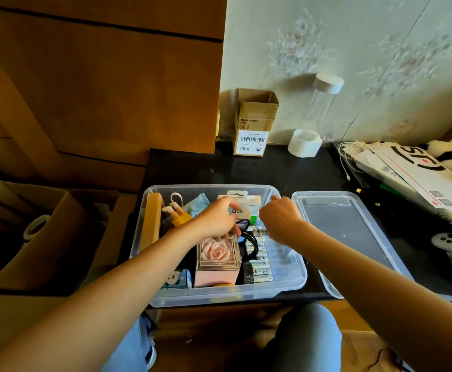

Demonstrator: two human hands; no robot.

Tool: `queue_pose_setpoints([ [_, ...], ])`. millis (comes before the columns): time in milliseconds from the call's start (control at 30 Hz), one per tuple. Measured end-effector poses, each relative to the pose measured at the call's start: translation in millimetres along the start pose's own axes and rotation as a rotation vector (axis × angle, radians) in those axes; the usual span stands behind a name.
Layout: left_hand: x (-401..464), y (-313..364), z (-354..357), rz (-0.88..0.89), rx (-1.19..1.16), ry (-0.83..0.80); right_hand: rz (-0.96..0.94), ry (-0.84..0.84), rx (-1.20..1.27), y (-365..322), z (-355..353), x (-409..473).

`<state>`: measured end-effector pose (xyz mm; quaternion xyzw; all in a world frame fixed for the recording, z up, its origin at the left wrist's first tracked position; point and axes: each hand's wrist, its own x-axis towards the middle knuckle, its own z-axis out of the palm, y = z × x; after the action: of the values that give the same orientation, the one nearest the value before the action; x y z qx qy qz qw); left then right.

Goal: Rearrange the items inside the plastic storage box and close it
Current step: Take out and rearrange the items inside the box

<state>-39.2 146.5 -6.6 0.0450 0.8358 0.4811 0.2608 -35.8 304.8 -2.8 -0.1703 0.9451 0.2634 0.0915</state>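
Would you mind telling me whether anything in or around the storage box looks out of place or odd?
Nothing looks spilled or damaged. The plastic storage box overhangs the black tabletop's near edge, and its lid lies off beside it on the right. Both hands, left and right, are inside among crowded items.

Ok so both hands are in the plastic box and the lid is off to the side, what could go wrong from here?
1. The box hangs over the table's front edge, so pressing down near that edge could tip it.
2. The black cable lies under the left hand; lifting things there may snag it and scatter the batteries.
3. The carded pack stands above the rim and may block the lid.
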Motion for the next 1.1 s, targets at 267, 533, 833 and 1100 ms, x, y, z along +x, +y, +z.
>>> queue_pose_setpoints([
  [267, -4, 5, -6, 0.005, 0.012, 0.126, 0.021, -0.015, -0.137, -20, 15, 20],
  [533, -10, 18, 1, -0.144, -0.115, 0.013, -0.030, 0.223, 0.659, -7, -8, -3],
  [833, -11, 35, 11, -0.189, -0.030, -0.039, -0.157, 0.426, 1.009, -4, -11, -20],
  [1100, -6, 28, 11, -0.184, -0.017, -0.074, -0.267, 0.418, 0.805, 1, -15, -23],
])
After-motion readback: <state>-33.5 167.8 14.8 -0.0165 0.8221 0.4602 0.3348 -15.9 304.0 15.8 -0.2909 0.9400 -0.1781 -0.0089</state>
